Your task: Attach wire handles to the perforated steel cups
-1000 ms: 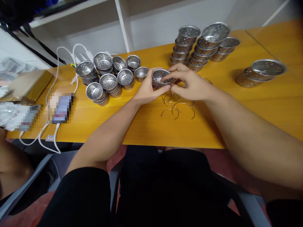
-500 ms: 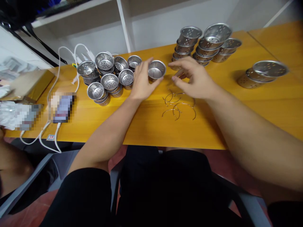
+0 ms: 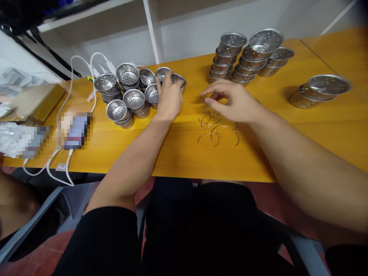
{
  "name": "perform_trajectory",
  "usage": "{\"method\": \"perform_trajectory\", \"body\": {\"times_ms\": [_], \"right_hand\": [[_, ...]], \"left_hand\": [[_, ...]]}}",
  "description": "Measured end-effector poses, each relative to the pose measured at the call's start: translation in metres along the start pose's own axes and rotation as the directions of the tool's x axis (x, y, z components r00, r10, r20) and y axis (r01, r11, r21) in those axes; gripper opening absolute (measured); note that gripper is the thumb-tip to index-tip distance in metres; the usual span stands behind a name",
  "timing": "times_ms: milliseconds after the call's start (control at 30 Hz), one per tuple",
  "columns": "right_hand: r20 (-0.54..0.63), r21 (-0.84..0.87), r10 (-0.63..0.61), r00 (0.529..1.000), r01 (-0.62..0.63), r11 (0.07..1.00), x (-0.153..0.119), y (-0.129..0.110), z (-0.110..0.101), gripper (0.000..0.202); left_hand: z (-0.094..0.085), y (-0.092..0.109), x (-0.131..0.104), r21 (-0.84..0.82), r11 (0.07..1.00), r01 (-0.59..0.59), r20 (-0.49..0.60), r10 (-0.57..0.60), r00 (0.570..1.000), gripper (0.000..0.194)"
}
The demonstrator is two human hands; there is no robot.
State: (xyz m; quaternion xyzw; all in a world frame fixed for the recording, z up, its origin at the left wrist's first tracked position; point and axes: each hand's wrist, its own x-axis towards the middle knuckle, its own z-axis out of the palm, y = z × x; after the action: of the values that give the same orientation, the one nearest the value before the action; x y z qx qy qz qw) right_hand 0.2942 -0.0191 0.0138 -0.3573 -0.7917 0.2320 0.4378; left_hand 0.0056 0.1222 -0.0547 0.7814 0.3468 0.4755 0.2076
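Note:
My left hand (image 3: 170,99) is over a perforated metal cup (image 3: 178,79) at the right end of the left group; its fingers lie at the cup's near side and partly hide it. Next to it stand several similar cups (image 3: 133,99), some stacked. My right hand (image 3: 227,99) hovers above the table with its fingers curved and apart, holding nothing. Just below it, several thin curved metal wires (image 3: 216,130) lie on the wood. Tall stacks of perforated cups (image 3: 224,59) stand behind my right hand.
Another short cup stack (image 3: 317,91) stands on the right of the yellow table (image 3: 184,157). On the left are a phone (image 3: 77,131), white cables, a cardboard box (image 3: 37,103) and plastic bags. A person's arm shows at the left edge. Shelving rises behind the table.
The cup by my left hand has moved left, up against the left group, and that hand has turned over it. My right hand has shifted slightly left and down.

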Motion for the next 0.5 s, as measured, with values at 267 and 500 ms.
{"method": "perform_trajectory", "body": {"times_ms": [267,500], "right_hand": [[0.048,-0.032,-0.005,0.999,0.006,0.999,0.001,-0.011,-0.003,0.022],[0.046,-0.029,0.056,0.997,-0.054,0.998,0.001,-0.009,-0.006,0.027]], "left_hand": [[-0.005,-0.004,-0.004,0.095,0.995,0.012,-0.048,-0.007,0.999,0.025],[-0.007,0.001,-0.003,0.197,0.979,0.054,-0.082,-0.039,0.996,0.027]]}}
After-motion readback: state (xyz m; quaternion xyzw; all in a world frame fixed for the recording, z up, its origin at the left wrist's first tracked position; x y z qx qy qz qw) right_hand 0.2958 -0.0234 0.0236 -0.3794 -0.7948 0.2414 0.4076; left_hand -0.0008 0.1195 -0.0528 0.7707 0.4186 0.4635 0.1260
